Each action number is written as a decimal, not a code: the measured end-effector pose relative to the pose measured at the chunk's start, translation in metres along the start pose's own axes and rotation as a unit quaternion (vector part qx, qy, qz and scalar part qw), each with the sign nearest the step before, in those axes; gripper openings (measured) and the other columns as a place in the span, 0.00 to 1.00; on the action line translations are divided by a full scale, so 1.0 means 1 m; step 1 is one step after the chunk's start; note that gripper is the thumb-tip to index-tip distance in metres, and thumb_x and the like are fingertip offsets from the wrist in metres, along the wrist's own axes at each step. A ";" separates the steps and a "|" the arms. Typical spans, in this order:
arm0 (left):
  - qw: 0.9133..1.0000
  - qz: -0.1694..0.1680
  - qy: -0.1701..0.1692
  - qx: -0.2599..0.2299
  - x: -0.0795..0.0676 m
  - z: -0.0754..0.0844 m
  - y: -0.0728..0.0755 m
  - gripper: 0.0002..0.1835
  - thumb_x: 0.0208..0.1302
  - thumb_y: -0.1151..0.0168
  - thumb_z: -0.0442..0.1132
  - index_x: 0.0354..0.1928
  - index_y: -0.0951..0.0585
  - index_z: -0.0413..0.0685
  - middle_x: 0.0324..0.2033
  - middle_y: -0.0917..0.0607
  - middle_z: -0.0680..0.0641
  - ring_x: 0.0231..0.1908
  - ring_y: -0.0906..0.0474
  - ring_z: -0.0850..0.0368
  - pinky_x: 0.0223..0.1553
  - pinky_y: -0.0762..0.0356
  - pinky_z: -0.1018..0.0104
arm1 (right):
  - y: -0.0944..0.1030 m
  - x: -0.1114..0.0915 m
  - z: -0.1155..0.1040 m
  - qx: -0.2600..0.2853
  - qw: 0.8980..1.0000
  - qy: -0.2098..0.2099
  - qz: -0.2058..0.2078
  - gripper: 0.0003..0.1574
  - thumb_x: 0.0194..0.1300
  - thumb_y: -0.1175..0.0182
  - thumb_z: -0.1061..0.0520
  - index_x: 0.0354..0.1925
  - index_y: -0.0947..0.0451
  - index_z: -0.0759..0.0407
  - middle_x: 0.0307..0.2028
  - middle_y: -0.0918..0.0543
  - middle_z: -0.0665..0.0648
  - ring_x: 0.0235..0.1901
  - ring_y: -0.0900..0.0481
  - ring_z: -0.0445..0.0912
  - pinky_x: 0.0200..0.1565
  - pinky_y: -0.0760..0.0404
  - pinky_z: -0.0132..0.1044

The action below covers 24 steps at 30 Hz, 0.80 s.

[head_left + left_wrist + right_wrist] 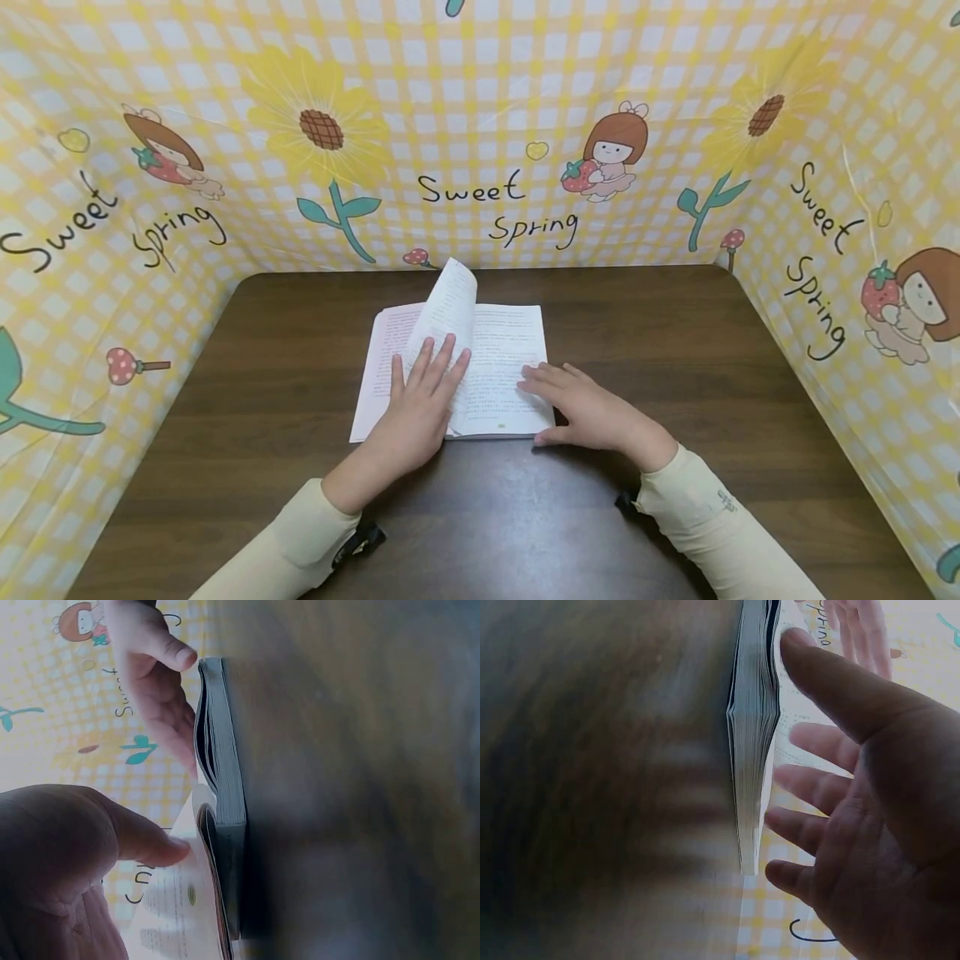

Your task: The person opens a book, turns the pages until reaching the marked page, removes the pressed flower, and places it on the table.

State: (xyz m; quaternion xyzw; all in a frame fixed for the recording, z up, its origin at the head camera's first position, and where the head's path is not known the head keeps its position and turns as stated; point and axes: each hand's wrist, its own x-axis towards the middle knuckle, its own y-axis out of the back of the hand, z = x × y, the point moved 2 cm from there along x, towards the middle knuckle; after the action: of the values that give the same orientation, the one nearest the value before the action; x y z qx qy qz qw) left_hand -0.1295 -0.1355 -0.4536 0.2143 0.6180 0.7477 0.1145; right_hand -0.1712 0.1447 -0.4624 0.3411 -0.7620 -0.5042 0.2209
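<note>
An open book point(513, 333) with printed text lies on the brown table. One of its leaves point(455, 292) stands lifted, curling over toward the left page point(375, 383). My left hand point(420, 408) rests with spread, straight fingers on that leaf; in the left wrist view its thumb lies against the page. At the book's right edge, my right hand point(592, 408) is spread, fingertips over the right page and thumb by the lower corner. The right wrist view shows the thick page block point(751, 750) beside the right fingers, which are not curled round it.
The dark wooden table point(262, 375) surrounds the book on all sides. Yellow checked cloth point(480, 108) with flowers and lettering rises behind the table and along both sides. Black straps point(360, 542) show under the cream sleeves point(300, 533).
</note>
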 end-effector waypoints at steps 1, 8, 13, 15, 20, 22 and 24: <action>1.000 -0.001 -0.001 -0.001 0.000 0.000 0.000 0.46 0.70 0.40 0.34 0.83 0.54 0.56 0.83 0.61 0.48 0.81 0.67 0.41 0.72 0.64 0.24 | 0.000 0.000 0.000 0.000 1.000 0.001 -0.005 0.53 0.60 0.27 0.35 0.76 0.34 0.51 0.78 0.38 0.55 0.78 0.43 0.54 0.76 0.50 0.61; 0.999 -0.046 0.007 -0.024 -0.001 0.001 0.000 0.36 0.75 0.48 0.33 0.82 0.44 0.58 0.81 0.48 0.50 0.81 0.56 0.40 0.71 0.54 0.25 | 0.001 -0.002 0.000 -0.003 1.000 0.001 -0.021 0.52 0.61 0.28 0.36 0.75 0.33 0.54 0.79 0.40 0.56 0.79 0.45 0.55 0.76 0.52 0.63; 0.990 -0.117 0.063 -0.049 -0.002 0.001 0.000 0.30 0.76 0.49 0.34 0.77 0.32 0.58 0.79 0.43 0.41 0.78 0.51 0.31 0.66 0.46 0.21 | 0.003 -0.003 0.000 0.000 1.000 -0.002 -0.028 0.49 0.62 0.29 0.37 0.74 0.31 0.53 0.79 0.39 0.56 0.79 0.45 0.55 0.76 0.52 0.63; 0.986 -0.135 0.080 -0.054 -0.002 0.000 0.000 0.29 0.76 0.49 0.35 0.77 0.32 0.56 0.79 0.43 0.39 0.77 0.50 0.30 0.65 0.44 0.21 | 0.003 -0.003 0.000 0.002 1.000 -0.002 -0.030 0.48 0.62 0.29 0.38 0.74 0.31 0.53 0.79 0.39 0.56 0.79 0.45 0.55 0.76 0.53 0.64; 0.981 -0.147 0.111 -0.059 -0.003 -0.001 -0.001 0.29 0.76 0.47 0.41 0.76 0.32 0.53 0.79 0.42 0.38 0.77 0.48 0.29 0.64 0.43 0.21 | 0.003 -0.003 0.002 -0.004 0.999 0.004 -0.034 0.46 0.65 0.31 0.38 0.74 0.30 0.53 0.78 0.39 0.56 0.79 0.45 0.55 0.76 0.52 0.64; 0.980 -0.142 0.122 -0.062 -0.004 -0.002 0.000 0.29 0.76 0.45 0.46 0.76 0.31 0.51 0.78 0.40 0.37 0.76 0.47 0.28 0.64 0.43 0.20 | 0.003 -0.003 0.002 -0.015 0.999 0.010 -0.034 0.43 0.67 0.32 0.39 0.73 0.29 0.54 0.78 0.38 0.57 0.79 0.44 0.56 0.76 0.52 0.64; 0.980 -0.135 0.133 -0.063 -0.004 -0.002 -0.001 0.30 0.75 0.43 0.51 0.75 0.30 0.51 0.77 0.39 0.36 0.76 0.46 0.28 0.63 0.43 0.20 | 0.005 -0.003 0.002 -0.030 0.999 0.022 -0.032 0.38 0.69 0.34 0.40 0.71 0.27 0.54 0.77 0.36 0.59 0.78 0.42 0.56 0.75 0.49 0.63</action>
State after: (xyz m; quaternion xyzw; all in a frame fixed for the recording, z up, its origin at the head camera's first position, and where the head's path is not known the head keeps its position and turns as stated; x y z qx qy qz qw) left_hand -0.1270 -0.1393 -0.4556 0.0196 0.6030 0.7843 0.1444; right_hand -0.1718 0.1493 -0.4587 0.3695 -0.7304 -0.5258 0.2312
